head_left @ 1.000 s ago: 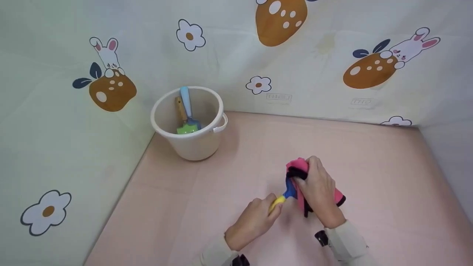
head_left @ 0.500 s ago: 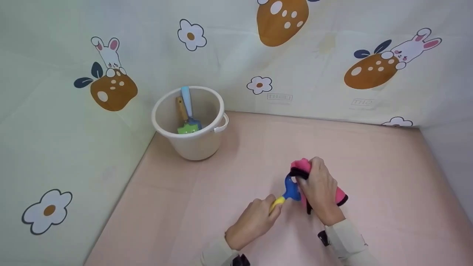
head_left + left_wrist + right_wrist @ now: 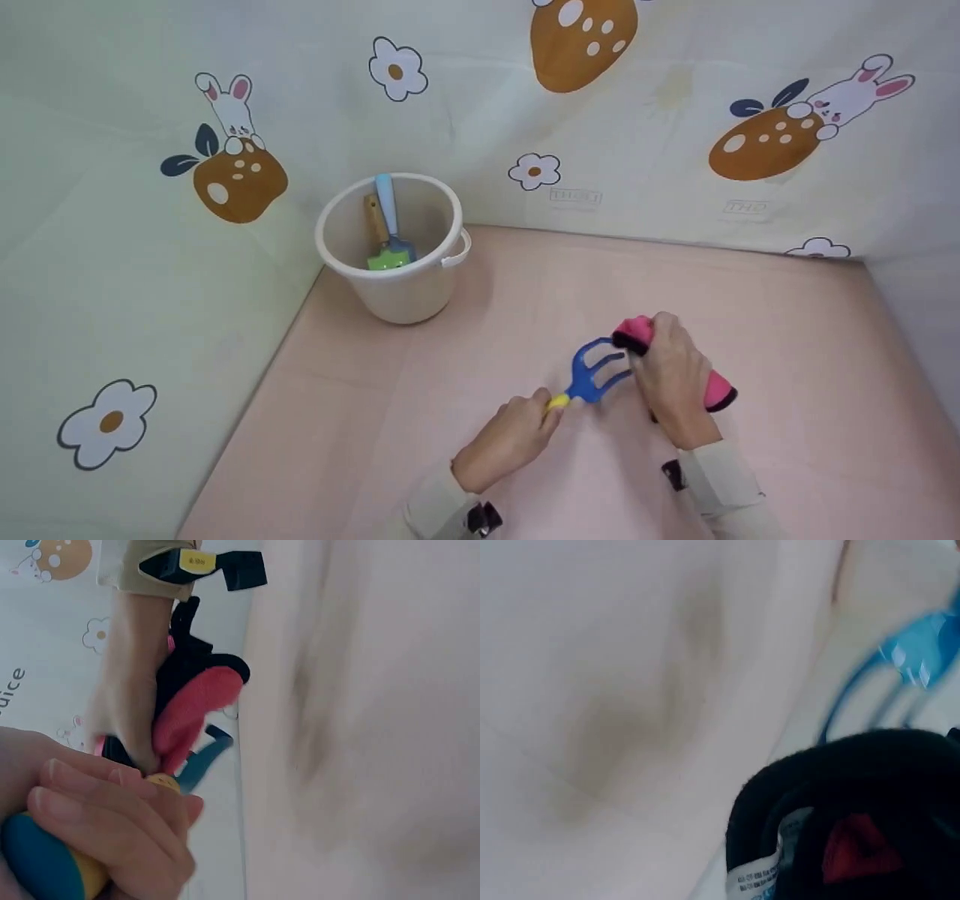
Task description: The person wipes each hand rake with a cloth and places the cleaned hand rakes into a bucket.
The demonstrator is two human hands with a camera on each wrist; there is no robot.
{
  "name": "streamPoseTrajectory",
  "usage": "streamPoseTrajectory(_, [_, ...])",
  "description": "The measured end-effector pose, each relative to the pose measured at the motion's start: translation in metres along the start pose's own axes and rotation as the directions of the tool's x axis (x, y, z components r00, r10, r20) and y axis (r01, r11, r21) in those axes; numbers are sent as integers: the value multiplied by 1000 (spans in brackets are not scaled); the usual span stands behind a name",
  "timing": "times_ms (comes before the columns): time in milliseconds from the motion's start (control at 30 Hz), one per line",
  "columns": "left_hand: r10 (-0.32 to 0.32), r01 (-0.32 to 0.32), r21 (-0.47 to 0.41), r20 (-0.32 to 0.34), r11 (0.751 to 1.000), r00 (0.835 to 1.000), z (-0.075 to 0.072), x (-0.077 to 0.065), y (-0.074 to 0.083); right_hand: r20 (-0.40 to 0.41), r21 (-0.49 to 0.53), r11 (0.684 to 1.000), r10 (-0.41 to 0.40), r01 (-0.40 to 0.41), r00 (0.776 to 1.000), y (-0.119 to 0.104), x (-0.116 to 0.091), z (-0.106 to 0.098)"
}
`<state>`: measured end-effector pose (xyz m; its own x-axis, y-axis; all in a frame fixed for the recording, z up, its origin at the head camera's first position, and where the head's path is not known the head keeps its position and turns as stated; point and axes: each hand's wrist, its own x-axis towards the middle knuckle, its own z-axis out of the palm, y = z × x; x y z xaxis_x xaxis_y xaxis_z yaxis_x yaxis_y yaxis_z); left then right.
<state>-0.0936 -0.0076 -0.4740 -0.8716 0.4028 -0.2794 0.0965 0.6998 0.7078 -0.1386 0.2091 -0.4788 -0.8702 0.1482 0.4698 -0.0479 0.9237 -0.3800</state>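
My left hand grips the yellow handle of a small garden fork with blue curved tines. In the left wrist view, the fingers wrap round the handle, whose end is blue. My right hand holds a bunched pink cloth with black edging, which sticks out on both sides of the fist. The cloth lies at the tips of the tines; whether it touches them I cannot tell. A white printed label shows on the cloth in the right wrist view, where the right fingers are hidden.
A cream bucket with a side handle stands at the back left corner. Inside it lean a light-blue-handled tool and a wooden-handled one with a green head. Walls covered in printed sheet bound the pink surface.
The right hand has moved right with the cloth, away from the fork. The blue tines, earlier covered by the cloth, now show. The left hand still grips the handle.
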Motion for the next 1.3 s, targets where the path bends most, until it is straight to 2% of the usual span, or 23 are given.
streamPoseTrajectory(67, [-36,36,-21,-3,999,999,-3,0,-5,-7,36,995,97,-96,995,14,7,-12])
streamPoseTrajectory(167, [-56,55,-55,-18,997,998,-5,0,-11,72,104,962,246,-253,967,30,14,-26])
streamPoseTrajectory(233, [-36,33,-87,-42,996,998,-7,0,-12,181,177,921,315,-346,932,34,15,-29])
streamPoseTrajectory(300, [7,-16,-136,-72,991,997,-8,0,-12,329,272,848,362,-455,872,35,14,-28])
streamPoseTrajectory(333, [30,-44,-165,-90,985,995,-8,1,-12,409,315,794,380,-520,830,35,14,-27])
streamPoseTrajectory(367, [54,-74,-193,-109,978,993,-8,1,-11,486,362,727,387,-584,784,36,12,-26])
streamPoseTrajectory(467, [102,-143,-297,-149,944,984,-8,1,-9,677,470,479,344,-742,651,34,8,-22])
streamPoseTrajectory(533, [111,-166,-372,-166,913,980,-7,2,-7,757,502,332,278,-799,591,31,3,-18])
streamPoseTrajectory(567, [110,-172,-410,-171,896,979,-7,3,-6,787,510,265,241,-818,569,28,1,-16])
streamPoseTrajectory(600, [104,-171,-448,-170,877,980,-6,4,-4,807,515,212,208,-831,553,25,-2,-14])
streamPoseTrajectory(667, [95,-169,-515,-168,841,981,-4,6,-2,827,524,142,150,-840,541,18,-7,-10])
streamPoseTrajectory(733, [89,-169,-564,-167,808,982,-1,8,0,835,529,97,118,-843,538,10,-10,-8])
streamPoseTrajectory(833, [100,-189,-609,-177,770,979,3,12,4,835,540,53,88,-840,542,-1,-14,-6])
streamPoseTrajectory(900, [117,-215,-609,-196,763,974,6,14,7,837,541,28,80,-840,542,-7,-16,-6])
streamPoseTrajectory(967, [137,-242,-572,-221,784,966,10,16,9,842,536,5,77,-844,535,-11,-17,-7])
streamPoseTrajectory(1100, [188,-291,-411,-273,864,943,17,21,13,849,527,-38,81,-849,523,-17,-19,-11])
streamPoseTrajectory(1167, [212,-304,-321,-289,897,933,20,23,14,851,524,-84,91,-848,517,-19,-20,-12])
streamPoseTrajectory(1267, [227,-302,-240,-297,923,928,23,23,16,852,524,-171,79,-835,518,-21,-22,-12])
streamPoseTrajectory(1300, [231,-301,-208,-302,931,925,24,23,17,848,529,-187,86,-828,523,-21,-23,-12])
